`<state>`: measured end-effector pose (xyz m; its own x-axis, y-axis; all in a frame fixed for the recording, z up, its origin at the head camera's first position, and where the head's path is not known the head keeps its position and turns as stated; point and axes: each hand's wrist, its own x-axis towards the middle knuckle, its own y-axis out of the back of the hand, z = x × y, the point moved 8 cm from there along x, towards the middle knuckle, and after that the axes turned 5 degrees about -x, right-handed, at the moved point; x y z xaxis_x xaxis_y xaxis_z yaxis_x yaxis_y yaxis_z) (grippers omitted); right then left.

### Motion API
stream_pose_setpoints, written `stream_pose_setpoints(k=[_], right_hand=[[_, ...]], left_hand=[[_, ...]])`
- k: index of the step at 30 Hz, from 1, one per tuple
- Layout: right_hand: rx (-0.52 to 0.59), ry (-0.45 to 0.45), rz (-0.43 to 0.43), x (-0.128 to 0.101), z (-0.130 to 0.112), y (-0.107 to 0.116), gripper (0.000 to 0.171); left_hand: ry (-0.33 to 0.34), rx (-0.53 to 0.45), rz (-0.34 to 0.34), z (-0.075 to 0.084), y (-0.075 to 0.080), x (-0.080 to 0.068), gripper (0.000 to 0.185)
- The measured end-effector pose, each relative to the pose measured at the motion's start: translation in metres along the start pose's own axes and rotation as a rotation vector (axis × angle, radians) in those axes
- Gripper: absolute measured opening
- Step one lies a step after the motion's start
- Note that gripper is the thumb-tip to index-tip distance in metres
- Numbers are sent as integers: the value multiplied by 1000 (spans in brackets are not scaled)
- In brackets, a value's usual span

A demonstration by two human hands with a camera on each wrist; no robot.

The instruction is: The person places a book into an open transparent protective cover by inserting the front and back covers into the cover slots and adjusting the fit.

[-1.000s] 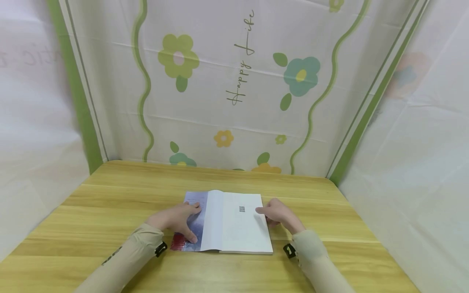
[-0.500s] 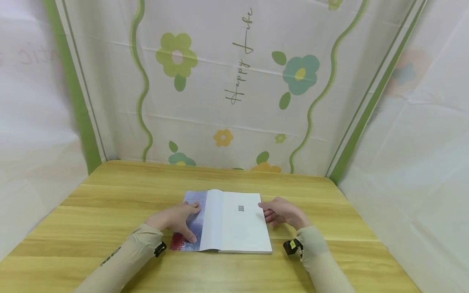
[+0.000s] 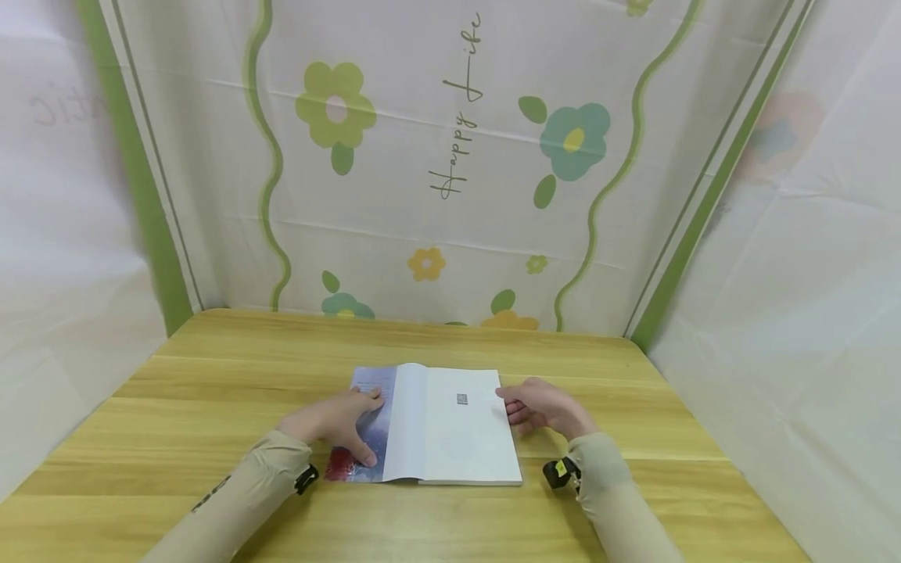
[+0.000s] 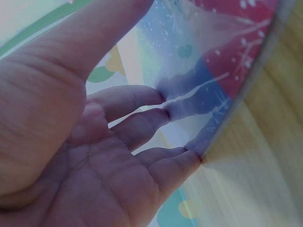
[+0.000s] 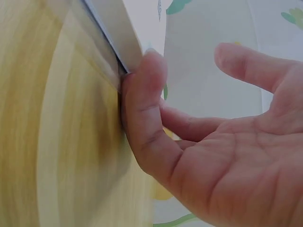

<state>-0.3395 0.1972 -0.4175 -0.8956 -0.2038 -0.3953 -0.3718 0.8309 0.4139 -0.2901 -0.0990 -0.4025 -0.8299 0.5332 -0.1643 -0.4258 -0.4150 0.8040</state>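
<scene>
An open book lies flat on the wooden table, its white page facing up and a blue and red illustrated cover folded out to the left. My left hand presses on that cover with straight fingers. My right hand sits at the book's right edge. One fingertip touches the stacked page edges, and the thumb is lifted clear of them.
Floral printed sheets stand as walls along the back and both sides of the table. Bare wood lies around the book, with the front edge close to my sleeves.
My right hand slid a little to the right, off the white page and onto the book's right edge. The left hand stayed on the cover.
</scene>
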Motion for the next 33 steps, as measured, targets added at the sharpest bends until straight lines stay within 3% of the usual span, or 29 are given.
stream_pose_setpoints(k=[12, 22, 33], right_hand=[[-44, 21, 15, -3, -4, -2, 31], [-25, 3, 20, -1, -2, -1, 31], [-147, 43, 0, -6, -6, -7, 25]], left_hand=[[21, 2, -1, -2, -1, 0, 98], [-3, -9, 5, 0, 0, -1, 97], [2, -4, -4, -2, -1, 0, 97]])
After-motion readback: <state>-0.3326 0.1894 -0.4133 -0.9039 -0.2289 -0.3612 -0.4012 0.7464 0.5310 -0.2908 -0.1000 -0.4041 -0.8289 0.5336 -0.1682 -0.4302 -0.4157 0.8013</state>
